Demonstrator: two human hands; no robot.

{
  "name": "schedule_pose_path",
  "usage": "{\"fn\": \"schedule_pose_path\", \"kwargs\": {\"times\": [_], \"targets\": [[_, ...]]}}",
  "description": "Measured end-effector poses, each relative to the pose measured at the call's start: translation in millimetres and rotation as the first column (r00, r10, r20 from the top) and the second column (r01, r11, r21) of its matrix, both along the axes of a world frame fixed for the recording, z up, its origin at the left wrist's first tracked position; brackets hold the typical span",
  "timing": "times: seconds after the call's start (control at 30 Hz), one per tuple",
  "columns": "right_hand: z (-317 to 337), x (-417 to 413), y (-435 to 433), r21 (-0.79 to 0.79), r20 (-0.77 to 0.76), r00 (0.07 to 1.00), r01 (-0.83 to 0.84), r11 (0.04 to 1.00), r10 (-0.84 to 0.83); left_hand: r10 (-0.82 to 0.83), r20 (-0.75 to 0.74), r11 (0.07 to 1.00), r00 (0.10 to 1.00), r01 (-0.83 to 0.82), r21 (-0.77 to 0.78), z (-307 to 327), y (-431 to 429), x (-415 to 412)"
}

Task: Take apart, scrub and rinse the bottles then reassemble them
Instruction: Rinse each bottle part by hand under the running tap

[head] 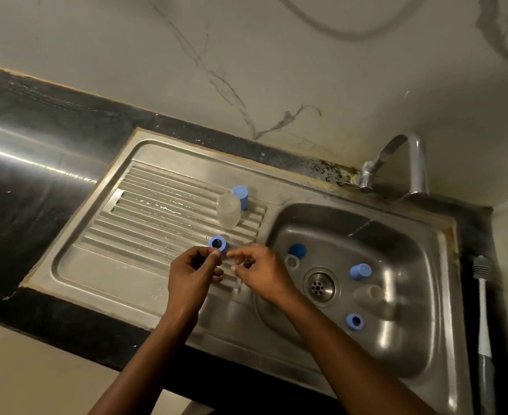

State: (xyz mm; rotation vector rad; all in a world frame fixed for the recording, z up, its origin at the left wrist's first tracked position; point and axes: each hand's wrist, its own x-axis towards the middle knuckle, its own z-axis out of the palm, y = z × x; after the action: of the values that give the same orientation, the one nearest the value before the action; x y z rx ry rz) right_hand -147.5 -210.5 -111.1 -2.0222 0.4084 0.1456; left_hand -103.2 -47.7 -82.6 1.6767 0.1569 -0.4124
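Bottles and their parts lie scattered across a steel sink unit (pixel 76 259) set in a dark counter (pixel 31 121), and we record them from the largest down. The basin (pixel 420 295) occupies the right half; the ribbed drainboard (pixel 145 211) occupies the left. A tap (pixel 402 157) stands at the far edge behind the basin. A long-handled brush (pixel 483 313) lies along the counter's right edge, outside the basin.

On the drainboard, near its far right corner, we note a clear bottle body (pixel 228 210) standing with a blue cap (pixel 240 197) just behind it. In the basin a second clear bottle body (pixel 369 296) lies on its side right of the drain (pixel 319 285). Around the drain we count a blue cap (pixel 360 271), a blue ring (pixel 354 322) toward the near edge, and a further blue piece (pixel 297 251) with a clear ring (pixel 292 262) touching it at the basin's left wall.

Over the drainboard's near right corner, the left hand (pixel 191 272) pinches a blue collar (pixel 217 243) between its fingertips. The right hand (pixel 261 272) is curled, fingertips drawn together on a small clear part (pixel 232 266) that we cannot identify.
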Motion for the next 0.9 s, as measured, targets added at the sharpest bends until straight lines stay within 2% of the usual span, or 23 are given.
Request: {"fn": "schedule_pose_path", "kwargs": {"times": [0.13,0.3,0.57,0.67,0.77,0.83,0.9], "targets": [[-1,-12,-37,0.055,0.07,0.982,0.171,0.984,-0.174,-0.107,-0.016,0.993,0.994,0.106,-0.051,0,-32,-3],[-10,-25,-88,0.081,0.071,0.933,0.346,0.935,-0.352,-0.193,-0.026,0.979,0.981,0.191,-0.067,-8,-72,-8],[-51,-27,-142,0.01,0.038,0.905,0.423,0.906,-0.424,-0.303,-0.022,0.953,0.953,0.302,-0.024,-21,-123,-13],[-75,-25,-157,-0.142,-0.007,0.938,0.342,0.929,-0.347,-0.344,-0.029,0.939,0.939,0.344,0.01,-30,-135,-14],[-102,-21,-167,-0.347,-0.169,0.977,0.067,0.935,-0.133,-0.352,-0.033,0.935,0.935,0.353,0.033,-35,-142,-14],[-120,-19,-169,-0.401,-0.253,0.967,-0.091,0.912,-0.014,-0.345,-0.038,0.937,0.938,0.347,0.046,-38,-144,-14],[-133,-16,-169,-0.391,-0.279,0.959,-0.169,0.905,0.058,-0.341,-0.05,0.938,0.939,0.343,0.055,-42,-145,-12]]}}
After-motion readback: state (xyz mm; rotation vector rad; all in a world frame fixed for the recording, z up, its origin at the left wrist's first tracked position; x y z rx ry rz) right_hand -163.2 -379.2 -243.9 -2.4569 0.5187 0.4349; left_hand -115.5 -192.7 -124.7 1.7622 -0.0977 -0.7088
